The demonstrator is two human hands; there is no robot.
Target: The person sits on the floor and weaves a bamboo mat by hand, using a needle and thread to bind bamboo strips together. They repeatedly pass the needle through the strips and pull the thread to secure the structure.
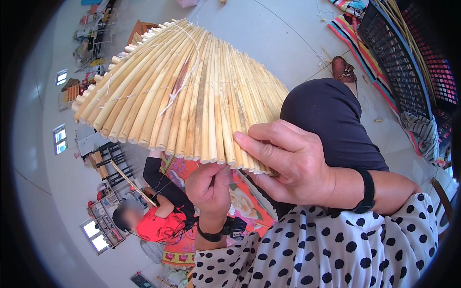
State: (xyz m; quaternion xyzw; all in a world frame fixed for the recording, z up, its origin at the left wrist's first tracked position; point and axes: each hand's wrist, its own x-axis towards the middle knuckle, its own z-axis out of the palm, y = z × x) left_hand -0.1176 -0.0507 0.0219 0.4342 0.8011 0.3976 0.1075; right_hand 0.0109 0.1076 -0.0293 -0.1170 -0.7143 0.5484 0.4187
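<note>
A mat of pale, round plant stalks (pixel 158 96), bound side by side with white string, fans out in front of me. Its near edge is in both my hands. My right hand (pixel 293 156) pinches that edge, index finger on top and thumb underneath. Just left of it, my left hand (pixel 210 189) is closed, with thumb and fingers pressed together against the cut stalk ends; the mat hides the fingertips. A loose white string (pixel 194 62) curls over the mat's upper face and ends in a small knot.
My dark-trousered knee (pixel 321 110) is right of the mat. Beyond it are a dark plastic basket (pixel 396 57) and a striped cloth (pixel 355 53). At lower left, another person in a red top (pixel 161 223) holds a long stick by flowered red fabric (pixel 247 199). Shelves (pixel 108 206) line the wall.
</note>
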